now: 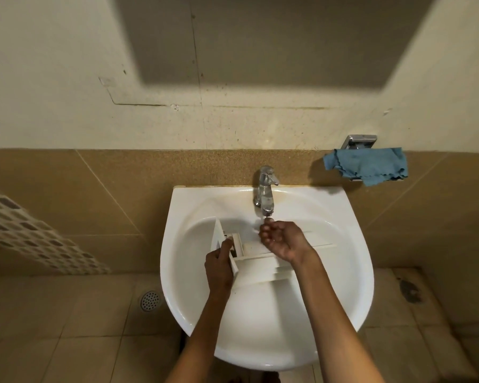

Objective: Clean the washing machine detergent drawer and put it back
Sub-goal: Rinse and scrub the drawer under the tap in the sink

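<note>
Overhead, a white sink (351, 272) on a tan-tiled wall holds the detergent drawer (260, 261). Left hand (219, 269) fingers grip its front panel; right hand (284, 239) is cupped, empty, under the tap (266, 193). Blue cloth (368, 165) hangs nearby.

The sink (343, 272) before me is plain white; the detergent drawer (263, 262) in it is white too, with a dark recess; the tap (265, 192) is chrome; the cloth (368, 165) is blue; the upper wall (67, 78) is cream, speckled; the tiles (53, 189) below are tan; the mosaic strip (39, 244) is white with grey-brown squares.
</note>
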Demonstrator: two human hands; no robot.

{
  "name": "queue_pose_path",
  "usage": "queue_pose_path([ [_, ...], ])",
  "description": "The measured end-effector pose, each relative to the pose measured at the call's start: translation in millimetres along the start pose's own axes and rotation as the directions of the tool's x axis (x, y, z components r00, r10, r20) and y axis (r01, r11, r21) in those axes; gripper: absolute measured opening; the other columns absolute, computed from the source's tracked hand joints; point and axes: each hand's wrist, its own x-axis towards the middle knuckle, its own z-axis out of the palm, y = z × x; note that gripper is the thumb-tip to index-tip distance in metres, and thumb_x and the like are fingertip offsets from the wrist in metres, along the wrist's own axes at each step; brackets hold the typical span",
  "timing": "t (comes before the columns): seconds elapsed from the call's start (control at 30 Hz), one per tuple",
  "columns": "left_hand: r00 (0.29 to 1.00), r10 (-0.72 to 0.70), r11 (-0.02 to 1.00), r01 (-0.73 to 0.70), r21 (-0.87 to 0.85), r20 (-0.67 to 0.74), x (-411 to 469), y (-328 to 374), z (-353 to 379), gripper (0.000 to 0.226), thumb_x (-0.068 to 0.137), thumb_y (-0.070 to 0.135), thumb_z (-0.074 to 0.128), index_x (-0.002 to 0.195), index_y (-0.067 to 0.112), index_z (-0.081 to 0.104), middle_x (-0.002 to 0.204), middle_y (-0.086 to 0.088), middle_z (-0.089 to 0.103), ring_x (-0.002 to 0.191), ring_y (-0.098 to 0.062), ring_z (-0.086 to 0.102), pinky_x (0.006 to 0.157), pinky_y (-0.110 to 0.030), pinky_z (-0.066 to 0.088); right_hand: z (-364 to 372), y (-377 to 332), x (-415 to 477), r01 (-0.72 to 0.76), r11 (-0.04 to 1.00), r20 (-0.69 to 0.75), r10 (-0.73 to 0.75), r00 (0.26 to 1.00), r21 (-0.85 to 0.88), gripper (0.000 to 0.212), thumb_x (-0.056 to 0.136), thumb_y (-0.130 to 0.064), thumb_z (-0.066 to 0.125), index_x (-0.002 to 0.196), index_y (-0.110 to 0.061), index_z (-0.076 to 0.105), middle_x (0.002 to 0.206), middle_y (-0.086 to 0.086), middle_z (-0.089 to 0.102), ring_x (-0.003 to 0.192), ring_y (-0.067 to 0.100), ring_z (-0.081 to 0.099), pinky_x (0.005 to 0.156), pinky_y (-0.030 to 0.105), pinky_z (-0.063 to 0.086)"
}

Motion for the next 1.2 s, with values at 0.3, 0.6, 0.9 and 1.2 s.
queue_pose_path([
  [0.3, 0.992, -0.126, 0.976, 0.121, 0.181, 0.014, 3.1, 20.2, -2.1, 0.035, 0.086, 0.038, 0.058, 0.074, 0.006, 0.063, 0.074, -0.007, 0.062, 0.07, -0.021, 0.055, 0.071, -0.031, 0.04, 2.4, -12.3, -23.7, 0.002, -0.003, 0.003, -0.395, 0.919, -1.0, 0.023, 0.087, -0.009, 0.055, 0.103, -0.004, 0.07, 0.104, 0.017, 0.068, 0.093, 0.023, 0.063, 0.074, 0.024, 0.043],
  [0.6, 0.999, -0.03, 0.905, 0.018, 0.426, 0.02, -1.0, 36.9, 10.6, 0.053, 0.091, 0.019, 0.052, 0.133, 0.014, 0.02, 0.116, -0.022, 0.057, 0.104, -0.038, 0.057, 0.093, -0.042, 0.045, -7.0, 15.6, -27.1, 0.199, 0.064, 0.133, -0.548, 0.826, -0.978, 0.01, 0.077, -0.002, 0.067, 0.083, -0.004, 0.076, 0.087, 0.013, 0.073, 0.088, 0.024, 0.067, 0.079, 0.027, 0.049],
  [0.9, 0.999, 0.042, 0.88, -0.036, 0.473, -0.002, -5.6, 39.6, 17.1, 0.066, 0.084, -0.002, 0.049, 0.141, 0.019, 0.022, 0.109, -0.021, 0.058, 0.096, -0.037, 0.057, 0.082, -0.038, 0.047, 15.9, 49.1, -26.8, 0.283, -0.018, 0.252, -0.509, 0.823, -0.959, 0.014, 0.077, 0.002, 0.062, 0.08, -0.002, 0.075, 0.084, 0.012, 0.073, 0.078, 0.015, 0.065, 0.056, 0.005, 0.035],
  [1.2, 0.992, 0.124, 0.858, -0.098, 0.504, -0.018, -4.4, 34.9, 17.3, 0.059, 0.084, -0.002, 0.046, 0.138, 0.014, 0.027, 0.107, -0.022, 0.06, 0.096, -0.038, 0.059, 0.077, -0.036, 0.045, -13.8, 7.9, -24.9, 0.061, 0.061, 0.006, -0.653, 0.757, -0.996, 0.019, 0.08, 0.0, 0.057, 0.086, -0.004, 0.075, 0.092, 0.014, 0.072, 0.094, 0.025, 0.066, 0.079, 0.024, 0.046],
])
